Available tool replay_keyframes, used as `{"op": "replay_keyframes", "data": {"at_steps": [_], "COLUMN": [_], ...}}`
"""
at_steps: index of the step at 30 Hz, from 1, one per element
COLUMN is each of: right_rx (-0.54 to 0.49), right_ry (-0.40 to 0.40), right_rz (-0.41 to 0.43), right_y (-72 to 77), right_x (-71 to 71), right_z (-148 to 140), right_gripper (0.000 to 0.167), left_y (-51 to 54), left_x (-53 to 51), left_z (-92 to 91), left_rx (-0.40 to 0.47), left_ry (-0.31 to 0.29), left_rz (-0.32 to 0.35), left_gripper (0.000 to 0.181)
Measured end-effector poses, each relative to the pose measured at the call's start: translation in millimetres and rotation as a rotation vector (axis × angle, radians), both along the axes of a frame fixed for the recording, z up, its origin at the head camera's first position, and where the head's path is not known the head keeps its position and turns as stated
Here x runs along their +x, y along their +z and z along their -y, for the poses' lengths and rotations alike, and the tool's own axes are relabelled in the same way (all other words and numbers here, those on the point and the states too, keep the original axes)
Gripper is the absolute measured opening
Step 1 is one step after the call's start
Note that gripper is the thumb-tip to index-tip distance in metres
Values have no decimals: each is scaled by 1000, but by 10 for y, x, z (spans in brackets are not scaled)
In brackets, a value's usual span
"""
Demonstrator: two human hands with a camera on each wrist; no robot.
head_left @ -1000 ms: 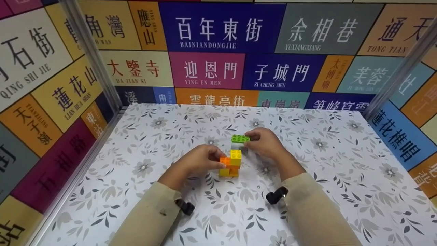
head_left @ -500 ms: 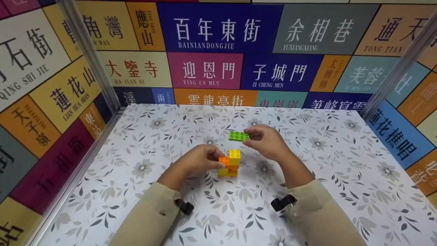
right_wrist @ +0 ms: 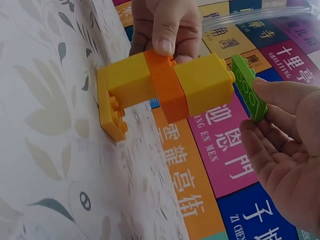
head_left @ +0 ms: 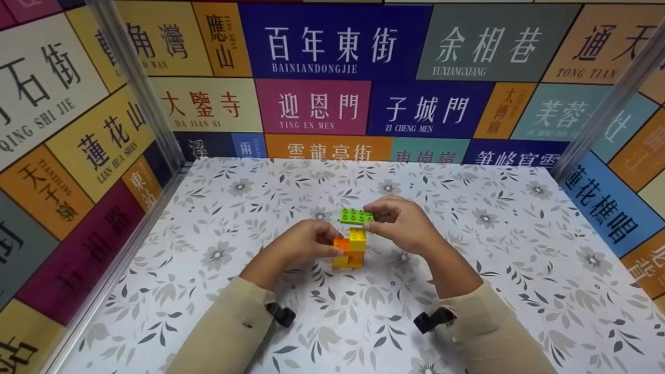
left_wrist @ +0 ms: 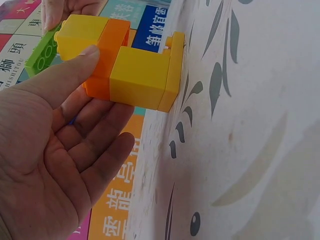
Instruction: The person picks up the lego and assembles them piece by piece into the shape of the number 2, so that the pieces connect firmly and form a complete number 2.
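Note:
On the table stands a small tower of toy building bricks: a thin yellow base brick, a yellow block on it, an orange brick, and a yellow block topmost. My left hand pinches the orange brick, thumb on the near side and fingers behind. A thin green brick is held by its right end between thumb and fingers of my right hand. In the right wrist view the green brick sits just off the top block's studs, its hollow underside facing them, with a narrow gap.
A white tabletop with a grey leaf and flower print lies under everything. Panels of coloured signs wall it in at the back and both sides, with clear posts at the corners. A black wrist camera sits at the right cuff.
The green brick rose off a pale piece or patch beneath it, then came left and nearer, over the tower's top. My left hand and the tower stay put.

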State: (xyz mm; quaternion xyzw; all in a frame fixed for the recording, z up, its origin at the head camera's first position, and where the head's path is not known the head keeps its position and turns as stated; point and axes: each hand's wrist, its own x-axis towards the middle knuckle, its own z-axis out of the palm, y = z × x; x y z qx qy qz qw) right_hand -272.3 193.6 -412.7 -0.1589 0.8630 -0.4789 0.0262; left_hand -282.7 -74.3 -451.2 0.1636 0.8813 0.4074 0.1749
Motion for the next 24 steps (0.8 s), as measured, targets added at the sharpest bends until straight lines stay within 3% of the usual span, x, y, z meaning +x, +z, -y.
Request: {"op": "replay_keyframes", "data": {"at_steps": [5, 9, 12, 24], "right_rx": [9, 34, 54, 87], "right_ry": [40, 60, 69, 103], "right_rz": [-17, -23, -12, 28], "right_y": [-20, -36, -41, -47], "right_x": [18, 26, 33, 54], "right_z": [48, 54, 62, 69], "right_gripper": [36, 35, 34, 36], "left_y": [6, 14, 9, -26], "left_x": [-1, -6, -6, 5], "left_z": [3, 2, 4, 13], "left_rx": [-9, -25, -34, -1], "left_ry": [-11, 4, 14, 0], "left_rz": [-29, -2, 14, -22], "left_gripper": [21, 20, 20, 18]}}
